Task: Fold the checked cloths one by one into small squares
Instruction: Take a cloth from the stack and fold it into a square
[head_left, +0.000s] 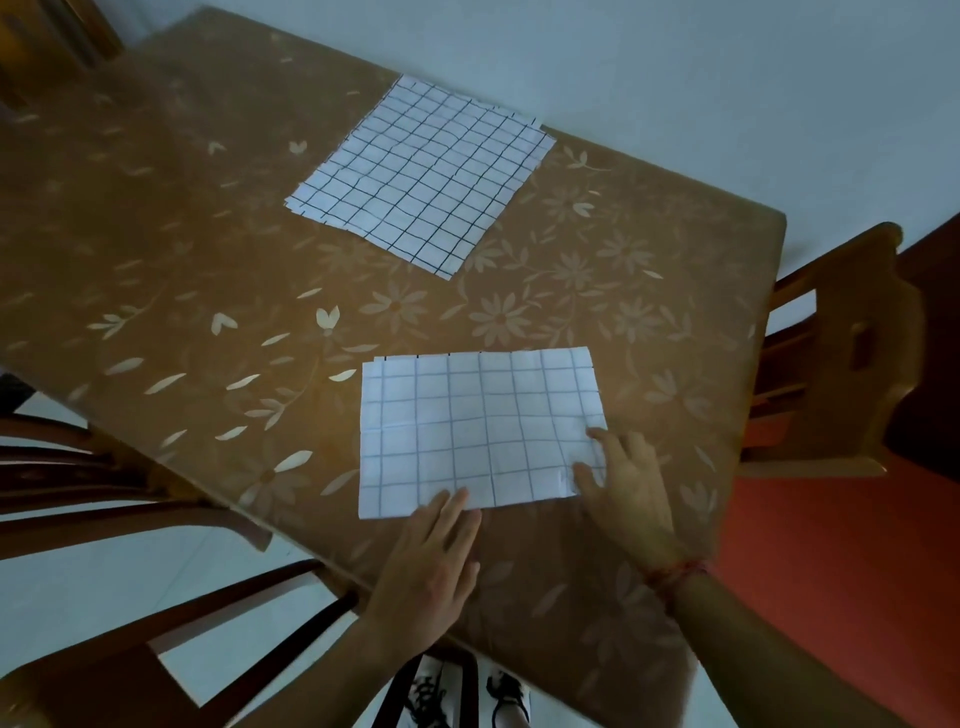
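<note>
At the left, curved dark wooden chair rails (130, 519) run under the table (208, 234). The table is covered by a smooth, slightly glossy brown cover printed with pale daisies and leaves. Toward its far side lies a stack of checked cloths (421, 171): thin white fabric with a dark hand-drawn-looking grid, roughly square, the layers slipped a little so that their edges show at the left and far corners. Near the front edge lies a single checked cloth (478, 431), a flat rectangle with fainter grey lines, soft creases, and a second layer peeking out along its far and left edges.

The left hand (431, 566) lies with its fingers straight and relaxed, only its fingertips resting on the cloth's near edge, grasping nothing. The right hand (628, 483), fingers spread and loose, presses flat on the near right corner. A red thread bracelet (675, 571) circles that wrist. A pale wooden chair (841, 353) stands at the table's right end.

The right hand covers the rectangle's near right corner. How many cloths the stack holds cannot be counted. The left chair is cut off by the frame.

The rectangle's long axis runs left to right. The stack sits turned, one corner pointing toward the person.
</note>
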